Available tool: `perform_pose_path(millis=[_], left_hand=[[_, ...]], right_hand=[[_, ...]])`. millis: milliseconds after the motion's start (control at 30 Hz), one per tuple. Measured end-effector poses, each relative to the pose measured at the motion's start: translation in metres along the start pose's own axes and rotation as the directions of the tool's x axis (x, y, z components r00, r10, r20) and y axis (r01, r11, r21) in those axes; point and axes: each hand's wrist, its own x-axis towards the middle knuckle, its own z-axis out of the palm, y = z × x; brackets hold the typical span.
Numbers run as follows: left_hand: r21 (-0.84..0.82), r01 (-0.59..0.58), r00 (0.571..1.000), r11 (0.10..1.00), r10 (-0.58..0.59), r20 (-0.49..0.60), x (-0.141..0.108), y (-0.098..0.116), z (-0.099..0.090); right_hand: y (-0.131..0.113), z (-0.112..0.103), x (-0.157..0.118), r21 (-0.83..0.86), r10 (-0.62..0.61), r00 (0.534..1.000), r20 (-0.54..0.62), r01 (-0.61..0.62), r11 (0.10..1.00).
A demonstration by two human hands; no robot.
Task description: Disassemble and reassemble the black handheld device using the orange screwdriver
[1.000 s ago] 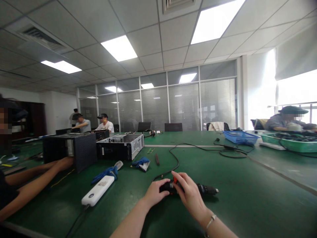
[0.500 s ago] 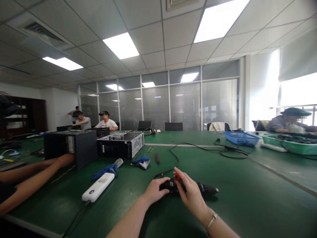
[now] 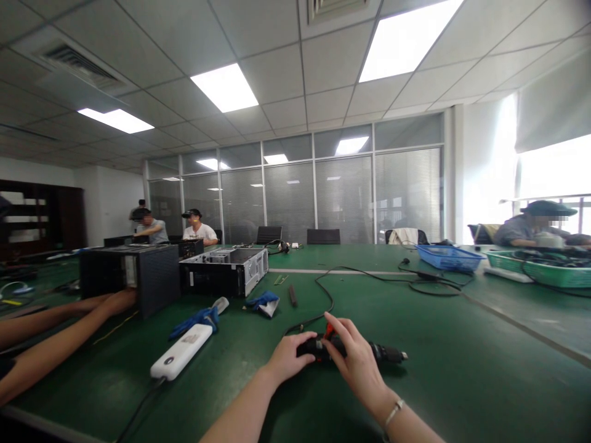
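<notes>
The one head-worn view looked from above the near side of the green table (image 3: 462, 363), facing forward almost level across it; the table's near part lay close below, the glass partition (image 3: 290, 200) well beyond it, the ceiling (image 3: 272, 52) above it.

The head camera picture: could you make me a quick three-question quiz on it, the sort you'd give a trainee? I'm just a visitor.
1. Which hand wears the bracelet?
2. True or false: as the picture shows them, the blue basket is to the left of the green basket.
3. What is the left hand gripping?
A) a blue glove
B) the black tool
C) the white bar

Key:
1. The right hand, at the wrist.
2. True.
3. B: its thumb and fingers are around one end.
</notes>
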Motion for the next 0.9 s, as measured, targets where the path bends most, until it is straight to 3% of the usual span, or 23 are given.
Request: perform_pose_path(millis=[900], left_hand=[[0.002,-0.006,1.000,1.000,0.006,0.009,0.0001,-0.0017,0.0002]], right_hand=[[-0.0003,0.0009,-0.0008,0.013,-0.007,1.000,0.030,0.006,1.000]])
